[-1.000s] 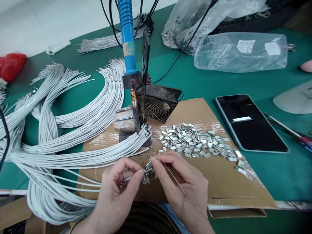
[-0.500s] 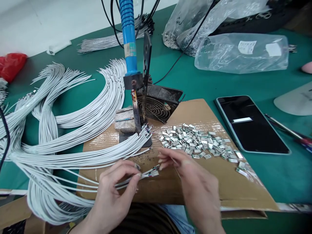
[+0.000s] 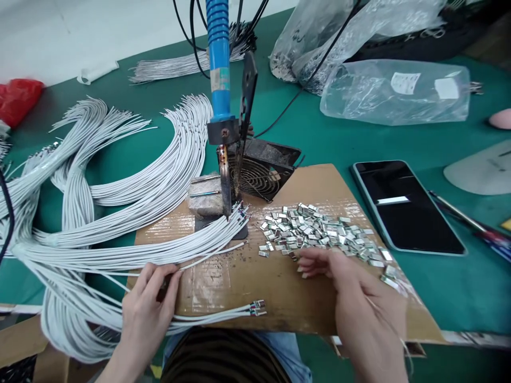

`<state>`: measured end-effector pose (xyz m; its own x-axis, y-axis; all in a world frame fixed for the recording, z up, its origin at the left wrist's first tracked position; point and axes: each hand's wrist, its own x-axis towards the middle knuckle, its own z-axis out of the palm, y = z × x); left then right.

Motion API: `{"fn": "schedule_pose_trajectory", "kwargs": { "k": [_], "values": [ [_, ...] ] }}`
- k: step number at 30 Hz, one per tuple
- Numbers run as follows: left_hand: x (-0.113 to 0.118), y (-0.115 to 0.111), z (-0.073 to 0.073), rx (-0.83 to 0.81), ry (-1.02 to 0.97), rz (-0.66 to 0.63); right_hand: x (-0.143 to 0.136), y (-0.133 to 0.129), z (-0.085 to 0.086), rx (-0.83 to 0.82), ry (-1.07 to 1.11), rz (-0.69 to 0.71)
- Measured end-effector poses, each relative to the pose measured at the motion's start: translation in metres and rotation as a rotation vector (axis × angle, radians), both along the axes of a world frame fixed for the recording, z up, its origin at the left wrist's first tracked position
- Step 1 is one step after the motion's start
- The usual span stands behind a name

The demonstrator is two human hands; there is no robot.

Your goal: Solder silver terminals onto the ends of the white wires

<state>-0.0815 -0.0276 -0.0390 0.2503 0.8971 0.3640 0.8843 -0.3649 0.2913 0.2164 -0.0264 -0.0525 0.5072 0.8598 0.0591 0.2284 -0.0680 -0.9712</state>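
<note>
White is the cable (image 3: 211, 258) which the left hand (image 3: 149, 303) now pinches between thumb and fingers, and its free tip points to the heap of small metal connectors (image 3: 319, 229) on the cardboard (image 3: 287, 298). Half a second ago this same hand was holding the connector-ended cables (image 3: 223, 317); these have now been let go from the fingertips and are lying along the near edge of the cardboard, with their metal ends toward the right.

The right hand (image 3: 359, 303) has also moved, away from those ends and to the near side of the heap. Its fingers are bent, with the tips just beside the nearest connectors, but I cannot tell whether they are closed on one. A thin wire (image 3: 385, 319) lies against this hand and hangs down near the wrist.

The soldering iron (image 3: 219, 85) stands in the same place, its tip down above the ends of the big cable bundle (image 3: 131, 255). As I judge it, this change means the work has passed from the pieces with connectors to a new cable, whose end seems to be without connector.
</note>
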Motion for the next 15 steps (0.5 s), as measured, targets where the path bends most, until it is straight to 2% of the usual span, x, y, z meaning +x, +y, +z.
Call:
{"fn": "schedule_pose_trajectory", "kwargs": {
  "k": [2,4,7,9,11,12,15],
  "values": [
    [-0.006,0.009,0.008,0.025,-0.003,-0.052,-0.005,0.003,0.001,0.032,-0.138,0.081],
    [-0.014,0.013,0.019,-0.071,-0.027,-0.122,-0.009,0.007,-0.001,0.066,-0.259,0.179],
    [-0.027,0.012,0.041,-0.467,-0.033,-0.217,-0.014,0.013,-0.006,0.080,-0.427,0.276],
    [-0.028,0.010,0.055,-0.846,-0.017,-0.216,-0.017,0.016,-0.007,0.057,-0.513,0.305],
    [-0.017,0.009,0.065,-1.124,-0.030,-0.223,-0.018,0.018,-0.005,0.020,-0.561,0.331],
    [-0.007,0.010,0.069,-1.204,-0.048,-0.242,-0.019,0.018,-0.002,0.002,-0.571,0.339],
    [0.030,0.016,0.069,-1.312,-0.253,-0.279,-0.019,0.017,0.005,-0.046,-0.529,0.332]
  ]
}}
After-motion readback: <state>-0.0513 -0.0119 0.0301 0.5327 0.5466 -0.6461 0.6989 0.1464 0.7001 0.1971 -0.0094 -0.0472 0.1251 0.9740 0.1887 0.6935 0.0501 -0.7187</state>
